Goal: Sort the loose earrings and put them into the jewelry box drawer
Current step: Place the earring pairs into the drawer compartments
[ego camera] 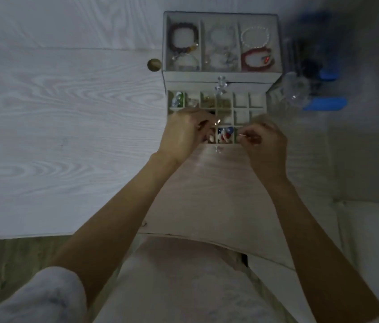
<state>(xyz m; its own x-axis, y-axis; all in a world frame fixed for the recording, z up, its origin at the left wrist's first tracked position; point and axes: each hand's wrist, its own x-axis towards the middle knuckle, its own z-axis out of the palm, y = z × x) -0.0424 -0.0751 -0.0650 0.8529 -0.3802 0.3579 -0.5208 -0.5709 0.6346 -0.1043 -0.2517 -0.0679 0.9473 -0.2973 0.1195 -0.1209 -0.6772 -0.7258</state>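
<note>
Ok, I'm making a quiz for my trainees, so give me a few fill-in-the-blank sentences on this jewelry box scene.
1. The top tray has ____ compartments.
2. The left hand and right hand work over the open ____.
3. The bracelet in the tray's right compartment, nearest the person, is ____.
4. The right fingers pinch a thin ____.

Missing: three; drawer; red; earring

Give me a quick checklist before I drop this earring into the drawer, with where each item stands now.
1. White divided jewelry box drawer pulled out: ok.
2. Empty compartments at the right side: ok.
3. Right hand pinches a thin earring: ok.
4. Left hand holds a small glinting piece: cannot tell what it is.
5. The two pieces match: cannot tell.
</note>
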